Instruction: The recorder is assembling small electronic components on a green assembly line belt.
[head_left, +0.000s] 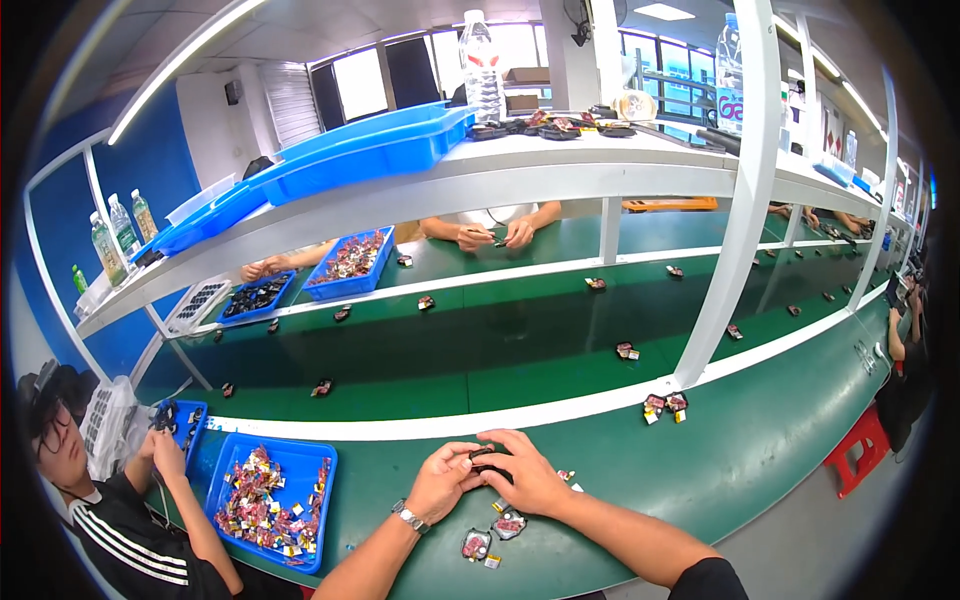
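Over the green workbench, my left hand (443, 483) and my right hand (527, 478) come together, fingers closed around a small black casing (482, 457). My fingers cover much of it, so its details are hidden. Just below my hands lie two small black-rimmed assemblies with reddish insides, a nearer one (476, 544) and another one (510, 525) by my right wrist. Small silver-and-yellow pieces sit beside them, and more show partly behind my right forearm. To the left of my left arm is a blue tray (290, 443) holding many reddish parts with silver-and-yellow pieces.
A green conveyor belt (520, 340) carrying scattered assemblies runs beyond a white rail (400, 430). Two assemblies (665, 407) rest by a white post (730, 200). Overhead, a shelf (560, 180) bears blue trays and bottles. A co-worker (120, 500) sits at left; others work across the belt.
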